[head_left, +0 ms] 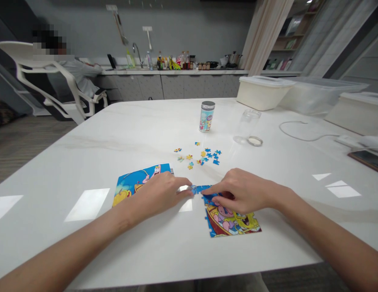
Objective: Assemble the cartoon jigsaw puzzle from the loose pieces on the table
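My left hand point(164, 187) pinches a small blue jigsaw piece point(194, 189) at the upper left corner of a partly joined jigsaw puzzle point(225, 222). The puzzle shows cartoon figures in a boat on blue. My right hand point(240, 190) rests over the puzzle's top, its index finger extended onto the blue edge near that piece, its other fingers curled; I see nothing held in it. Under and behind my left wrist lies a printed picture card point(128, 184) with a similar scene, partly hidden. Several loose jigsaw pieces point(209, 155) lie scattered beyond my hands.
Farther back stand a printed tin point(206, 117) with a silver lid and a clear jar point(249, 123), with a round lid point(255, 140) beside it. Storage boxes point(263, 93), a white cable point(286, 132) and a phone point(367, 161) are at the right. A person sits at the back left.
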{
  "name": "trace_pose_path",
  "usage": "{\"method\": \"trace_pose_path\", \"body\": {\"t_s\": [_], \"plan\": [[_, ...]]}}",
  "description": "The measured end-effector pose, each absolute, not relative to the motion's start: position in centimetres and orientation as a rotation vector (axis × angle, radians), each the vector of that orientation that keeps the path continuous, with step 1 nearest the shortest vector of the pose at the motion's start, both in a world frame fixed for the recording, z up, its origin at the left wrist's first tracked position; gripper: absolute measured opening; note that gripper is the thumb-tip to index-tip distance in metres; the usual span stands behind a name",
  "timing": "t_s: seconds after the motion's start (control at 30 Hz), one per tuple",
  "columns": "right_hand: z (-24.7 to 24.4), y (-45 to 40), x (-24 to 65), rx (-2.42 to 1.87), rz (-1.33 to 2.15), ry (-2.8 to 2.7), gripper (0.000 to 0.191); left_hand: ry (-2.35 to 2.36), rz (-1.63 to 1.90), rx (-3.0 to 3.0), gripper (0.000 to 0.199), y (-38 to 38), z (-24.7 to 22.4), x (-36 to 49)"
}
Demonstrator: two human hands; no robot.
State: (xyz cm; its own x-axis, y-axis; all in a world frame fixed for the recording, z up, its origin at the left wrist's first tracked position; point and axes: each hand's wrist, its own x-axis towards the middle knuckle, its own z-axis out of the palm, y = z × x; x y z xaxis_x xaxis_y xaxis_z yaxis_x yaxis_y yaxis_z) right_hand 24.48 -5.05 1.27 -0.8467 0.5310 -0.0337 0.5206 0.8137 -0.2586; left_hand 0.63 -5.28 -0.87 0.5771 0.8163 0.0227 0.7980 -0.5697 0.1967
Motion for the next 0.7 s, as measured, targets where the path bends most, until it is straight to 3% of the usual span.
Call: {"method": "trace_pose_path", "body": {"t_s": [0.7], "plan": [[1.49, -5.12, 24.35, -0.89, 0.438, -2.977, 0.034, 1.311, 0.222, 2.596, 0.03, -5.52, -0.41, 0.99]]}}
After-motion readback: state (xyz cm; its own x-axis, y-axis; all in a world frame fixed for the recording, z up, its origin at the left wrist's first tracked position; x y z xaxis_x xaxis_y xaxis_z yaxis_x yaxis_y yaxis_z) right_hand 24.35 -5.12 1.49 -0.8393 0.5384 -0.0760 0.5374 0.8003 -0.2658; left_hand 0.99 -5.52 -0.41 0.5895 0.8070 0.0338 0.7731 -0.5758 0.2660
